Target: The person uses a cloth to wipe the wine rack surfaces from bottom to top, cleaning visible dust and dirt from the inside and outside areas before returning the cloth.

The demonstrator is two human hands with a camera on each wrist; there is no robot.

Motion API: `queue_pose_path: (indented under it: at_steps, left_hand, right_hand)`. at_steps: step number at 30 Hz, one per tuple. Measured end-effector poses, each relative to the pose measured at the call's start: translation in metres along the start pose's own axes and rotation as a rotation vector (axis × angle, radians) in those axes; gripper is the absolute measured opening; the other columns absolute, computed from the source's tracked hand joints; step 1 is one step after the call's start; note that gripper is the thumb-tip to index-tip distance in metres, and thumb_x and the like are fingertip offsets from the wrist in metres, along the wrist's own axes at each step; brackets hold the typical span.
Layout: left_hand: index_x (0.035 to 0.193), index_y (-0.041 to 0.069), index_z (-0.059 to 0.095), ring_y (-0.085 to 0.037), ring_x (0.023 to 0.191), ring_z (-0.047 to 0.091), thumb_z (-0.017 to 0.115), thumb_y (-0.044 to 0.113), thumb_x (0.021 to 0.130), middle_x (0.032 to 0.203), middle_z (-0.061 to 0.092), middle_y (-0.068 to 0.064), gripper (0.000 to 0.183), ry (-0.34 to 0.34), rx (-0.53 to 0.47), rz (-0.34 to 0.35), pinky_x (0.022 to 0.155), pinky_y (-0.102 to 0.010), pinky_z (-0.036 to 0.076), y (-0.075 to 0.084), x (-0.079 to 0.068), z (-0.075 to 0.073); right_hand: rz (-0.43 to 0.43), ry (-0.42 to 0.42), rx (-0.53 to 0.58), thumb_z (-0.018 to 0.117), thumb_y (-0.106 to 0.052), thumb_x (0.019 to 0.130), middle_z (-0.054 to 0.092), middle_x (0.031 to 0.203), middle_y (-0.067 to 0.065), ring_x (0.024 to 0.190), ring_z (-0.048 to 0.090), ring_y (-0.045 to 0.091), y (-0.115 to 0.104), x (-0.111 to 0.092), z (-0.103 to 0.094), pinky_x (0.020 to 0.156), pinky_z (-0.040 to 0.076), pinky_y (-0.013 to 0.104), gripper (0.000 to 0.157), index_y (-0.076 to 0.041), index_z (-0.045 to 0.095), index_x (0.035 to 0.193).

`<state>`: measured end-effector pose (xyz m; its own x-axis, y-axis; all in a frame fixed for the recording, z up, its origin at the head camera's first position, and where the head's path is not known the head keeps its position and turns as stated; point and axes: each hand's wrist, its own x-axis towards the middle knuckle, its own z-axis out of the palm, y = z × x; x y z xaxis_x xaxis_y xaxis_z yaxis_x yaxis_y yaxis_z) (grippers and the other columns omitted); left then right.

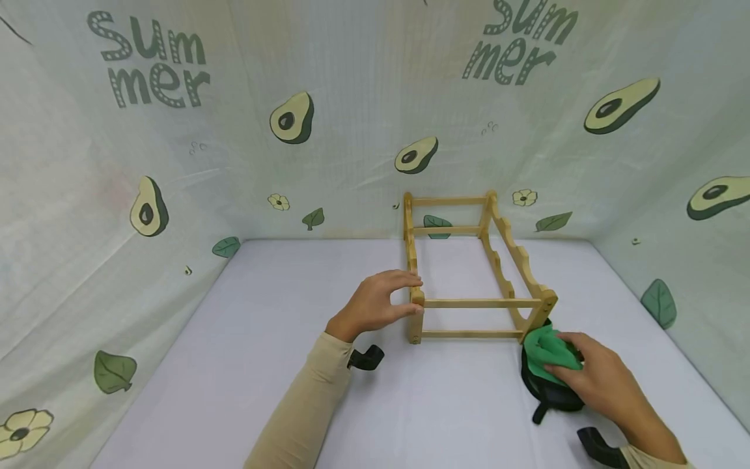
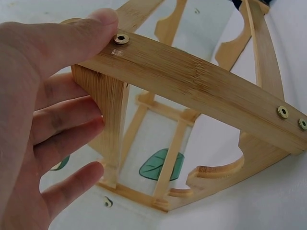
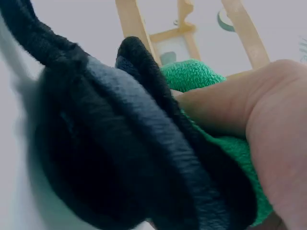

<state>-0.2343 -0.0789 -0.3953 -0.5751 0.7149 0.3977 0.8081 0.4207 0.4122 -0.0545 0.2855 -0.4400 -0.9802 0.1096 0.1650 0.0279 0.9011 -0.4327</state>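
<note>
A light wooden rack (image 1: 473, 303) with notched side rails stands on the table, right of the middle in the head view. My left hand (image 1: 377, 303) grips its near left corner; in the left wrist view the thumb (image 2: 103, 24) presses beside a bolt head while the fingers lie along the other side of the post. By the rack's near right corner, my right hand (image 1: 606, 378) pinches a green and black cloth (image 1: 547, 350). Its black, fuzzy part with a strap fills much of the right wrist view, and the thumb lies against the green terry part (image 3: 194, 74).
The white tabletop (image 1: 246, 339) extends to both sides of the rack. A fabric backdrop (image 1: 351, 182) printed with avocados and leaves hangs close behind the rack and along the sides. Black wrist mounts (image 1: 367, 358) stick out below the hands.
</note>
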Motion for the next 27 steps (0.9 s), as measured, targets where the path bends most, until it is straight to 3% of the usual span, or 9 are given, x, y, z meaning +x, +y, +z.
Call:
queue_pose_path:
  at_steps: [5,8,10,12,15,21,27]
  left_hand:
    - [0.13,0.017,0.068,-0.013,0.13,0.053,0.077,0.042,0.088,0.136,0.062,0.005,0.05,-0.003,0.001,0.006,0.107,-0.036,0.043,-0.001,0.002,0.0]
    - [0.13,0.018,0.068,-0.012,0.129,0.053,0.077,0.041,0.088,0.136,0.062,0.005,0.049,0.008,0.001,0.018,0.106,-0.036,0.043,-0.002,0.003,0.002]
    - [0.129,0.018,0.068,-0.012,0.129,0.053,0.078,0.041,0.088,0.136,0.062,0.005,0.048,0.016,-0.001,0.021,0.106,-0.035,0.043,-0.002,0.002,0.003]
    - [0.129,0.017,0.069,-0.012,0.13,0.053,0.078,0.04,0.088,0.136,0.062,0.005,0.048,0.018,-0.005,0.019,0.107,-0.036,0.042,-0.001,0.0,0.005]
    - [0.129,0.016,0.068,-0.012,0.13,0.053,0.078,0.04,0.088,0.136,0.062,0.004,0.049,0.016,-0.006,0.017,0.107,-0.036,0.042,0.0,-0.001,0.005]
    - [0.131,0.016,0.067,-0.013,0.13,0.053,0.076,0.04,0.089,0.138,0.061,0.002,0.049,0.025,-0.008,0.027,0.107,-0.037,0.042,0.0,-0.001,0.007]
    - [0.13,0.015,0.068,-0.013,0.13,0.053,0.078,0.039,0.088,0.139,0.061,0.001,0.049,0.042,-0.023,0.018,0.106,-0.038,0.043,-0.001,-0.004,0.006]
  right_hand:
    - [-0.14,0.078,0.049,0.094,-0.016,0.065,0.039,0.14,0.032,0.105,0.053,0.055,0.011,0.007,0.0,0.075,0.044,0.07,0.047,-0.005,0.071,0.105]
    - [-0.182,0.006,0.11,0.094,-0.02,0.065,0.033,0.153,0.031,0.117,0.047,0.059,0.018,0.014,-0.003,0.082,0.041,0.074,0.042,-0.012,0.07,0.099]
    - [-0.174,-0.063,0.155,0.093,-0.023,0.069,0.045,0.145,0.029,0.116,0.051,0.054,0.021,0.018,-0.005,0.085,0.043,0.069,0.042,-0.014,0.068,0.101]
    - [-0.114,-0.121,0.167,0.09,-0.029,0.073,0.055,0.137,0.026,0.109,0.057,0.042,0.02,0.017,-0.005,0.082,0.048,0.058,0.044,-0.014,0.067,0.107]
    - [-0.056,-0.127,0.151,0.089,-0.035,0.075,0.063,0.121,0.024,0.098,0.059,0.032,0.016,0.012,-0.002,0.075,0.049,0.048,0.053,-0.01,0.065,0.115]
    - [-0.051,-0.102,0.072,0.085,-0.042,0.079,0.057,0.125,0.029,0.102,0.059,0.041,0.0,0.002,0.004,0.077,0.05,0.056,0.071,0.003,0.059,0.127]
    - [-0.08,-0.157,0.066,0.084,-0.038,0.078,0.047,0.131,0.027,0.1,0.056,0.034,-0.006,-0.007,0.006,0.073,0.049,0.048,0.081,0.006,0.051,0.136]
